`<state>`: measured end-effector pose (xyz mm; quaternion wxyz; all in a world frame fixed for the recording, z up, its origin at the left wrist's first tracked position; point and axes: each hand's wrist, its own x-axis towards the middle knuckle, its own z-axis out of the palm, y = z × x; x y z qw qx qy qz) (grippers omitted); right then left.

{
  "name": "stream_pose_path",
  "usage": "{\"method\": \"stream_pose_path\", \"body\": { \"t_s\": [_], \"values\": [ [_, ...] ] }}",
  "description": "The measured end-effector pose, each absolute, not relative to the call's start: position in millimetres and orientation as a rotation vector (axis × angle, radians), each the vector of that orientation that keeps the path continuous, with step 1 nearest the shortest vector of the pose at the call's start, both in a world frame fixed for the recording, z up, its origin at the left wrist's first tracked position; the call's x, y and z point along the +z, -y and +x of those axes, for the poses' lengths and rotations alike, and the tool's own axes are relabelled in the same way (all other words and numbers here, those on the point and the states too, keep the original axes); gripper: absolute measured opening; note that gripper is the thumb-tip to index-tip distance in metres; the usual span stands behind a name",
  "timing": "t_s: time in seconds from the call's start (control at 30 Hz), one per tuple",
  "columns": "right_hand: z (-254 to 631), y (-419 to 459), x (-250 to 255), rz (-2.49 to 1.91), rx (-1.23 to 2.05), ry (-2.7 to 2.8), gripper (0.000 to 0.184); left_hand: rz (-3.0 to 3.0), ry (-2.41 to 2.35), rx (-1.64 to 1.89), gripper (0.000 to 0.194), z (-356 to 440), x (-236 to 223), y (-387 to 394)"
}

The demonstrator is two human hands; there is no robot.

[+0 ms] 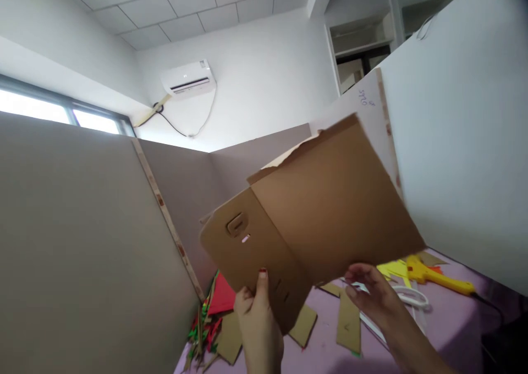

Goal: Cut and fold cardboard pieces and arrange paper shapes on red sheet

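A large folded piece of brown cardboard [325, 203] is held up in front of me, tilted, with a torn upper edge and slots cut in its smaller left panel. My left hand [259, 313] grips that panel at its lower edge, thumb on the near face and the other fingers partly hidden behind. My right hand [373, 297] is at the lower edge of the larger panel, fingers slightly curled and apart from the thumb; nothing shows in its grasp. Whether its fingertips touch the cardboard I cannot tell.
Cardboard scraps [348, 322] lie on the pink-purple table [324, 357]. Red and green scraps [210, 319] are piled at left. A yellow glue gun [439, 278] with a cord and a white loop-handled tool [412, 297] lie at right. Partition walls [82, 242] enclose the table.
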<state>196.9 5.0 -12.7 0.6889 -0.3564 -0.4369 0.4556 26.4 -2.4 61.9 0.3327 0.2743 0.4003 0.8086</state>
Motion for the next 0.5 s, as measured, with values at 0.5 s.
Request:
{"method": "stream_pose_path", "body": {
  "t_s": [0.5],
  "values": [
    [185, -9, -30, -0.558, 1.369, 0.687, 0.045, 0.340, -0.915, 1.728, 0.012, 18, 18, 8]
  ]
}}
